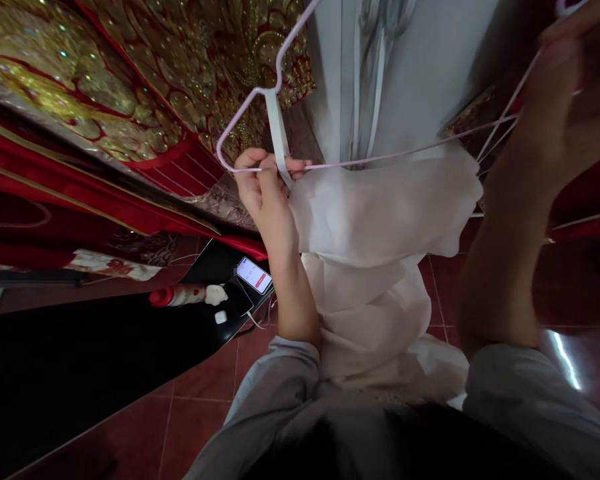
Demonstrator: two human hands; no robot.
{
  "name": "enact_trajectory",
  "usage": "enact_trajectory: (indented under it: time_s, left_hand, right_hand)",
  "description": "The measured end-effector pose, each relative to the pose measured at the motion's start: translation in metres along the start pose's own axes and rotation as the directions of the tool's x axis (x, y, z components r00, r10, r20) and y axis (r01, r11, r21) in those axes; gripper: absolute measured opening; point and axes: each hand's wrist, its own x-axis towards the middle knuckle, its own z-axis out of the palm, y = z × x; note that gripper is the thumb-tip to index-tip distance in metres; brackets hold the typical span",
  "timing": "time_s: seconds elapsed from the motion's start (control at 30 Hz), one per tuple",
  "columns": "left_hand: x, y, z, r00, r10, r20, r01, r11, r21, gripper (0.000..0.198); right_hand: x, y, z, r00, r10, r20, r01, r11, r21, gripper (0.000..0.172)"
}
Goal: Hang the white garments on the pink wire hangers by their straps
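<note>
Left hand [270, 183] on crosswise hanger [353, 163]

Plain grey short-sleeved top [260, 413], colour dulled by dim light. Left sleeve [285, 370] loose, wrinkled, paler and slightly bluish along left edge, hem near elbow. Right sleeve [515, 377] loose too, deeper grey, soft creases, fabric spreading toward near right corner. Left forearm [295, 293] and right forearm [505, 267] bare below hems. Left hand [267, 183] bare, slim-fingered. Right hand [563, 63] bare, blurred, in shadow. Black patch [460, 440] at near edge, hair or cloth, cannot tell.
</note>
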Motion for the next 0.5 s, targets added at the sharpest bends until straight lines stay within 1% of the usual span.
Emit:
enact_trajectory:
  time_s: [0.03,0.07,0.1,0.13,0.17,0.2,0.23,0.3,0.37,0.43,0.5]
  left_hand:
    - [0.0,-0.003,-0.001,0.999,0.035,0.015,-0.035,0.999,0.008,0.011]
    - [0.0,-0.005,-0.003,0.997,0.076,0.03,-0.076,0.997,0.011,0.013]
    - [0.0,-0.006,-0.004,0.992,0.119,0.047,-0.12,0.993,0.01,0.014]
    - [-0.001,-0.007,-0.006,0.985,0.162,0.063,-0.163,0.987,0.01,0.013]
    - [-0.001,-0.007,-0.008,0.978,0.196,0.076,-0.198,0.98,0.016,0.012]
    - [-0.003,-0.007,-0.011,0.972,0.219,0.089,-0.223,0.974,0.039,0.012]
    - [-0.004,-0.006,-0.014,0.968,0.23,0.101,-0.238,0.968,0.081,0.014]
    - [-0.01,-0.001,-0.021,0.969,0.205,0.14,-0.23,0.952,0.201,0.026]
    - [-0.016,0.007,-0.027,0.973,0.151,0.177,-0.199,0.932,0.302,0.037]
    - [-0.02,0.019,-0.028,0.972,0.115,0.207,-0.178,0.93,0.32,0.04]
    - [-0.019,0.034,-0.024,0.969,0.099,0.226,-0.159,0.952,0.263,0.037]
  right_hand:
    - [-0.011,-0.007,0.005,0.994,-0.104,0.045,0.106,0.994,-0.037,0.031]
    - [-0.022,-0.013,0.01,0.974,-0.191,0.119,0.2,0.978,-0.063,0.028]
    - [-0.032,-0.018,0.014,0.945,-0.235,0.226,0.257,0.963,-0.074,0.026]
    - [-0.041,-0.023,0.018,0.915,-0.229,0.332,0.271,0.959,-0.083,0.026]
    - [-0.049,-0.027,0.021,0.897,-0.185,0.401,0.243,0.965,-0.097,0.027]
    - [-0.057,-0.029,0.024,0.892,-0.131,0.433,0.202,0.972,-0.123,0.029]
    - [-0.064,-0.031,0.026,0.898,-0.088,0.432,0.168,0.974,-0.151,0.031]
    - [-0.076,-0.033,0.031,0.921,-0.012,0.389,0.097,0.975,-0.199,0.035]
    - [-0.085,-0.032,0.036,0.939,0.008,0.344,0.068,0.975,-0.209,0.038]
    - [-0.092,-0.029,0.041,0.952,0.001,0.305,0.066,0.976,-0.208,0.04]
    - [-0.096,-0.026,0.046,0.959,0.008,0.283,0.056,0.974,-0.218,0.041]
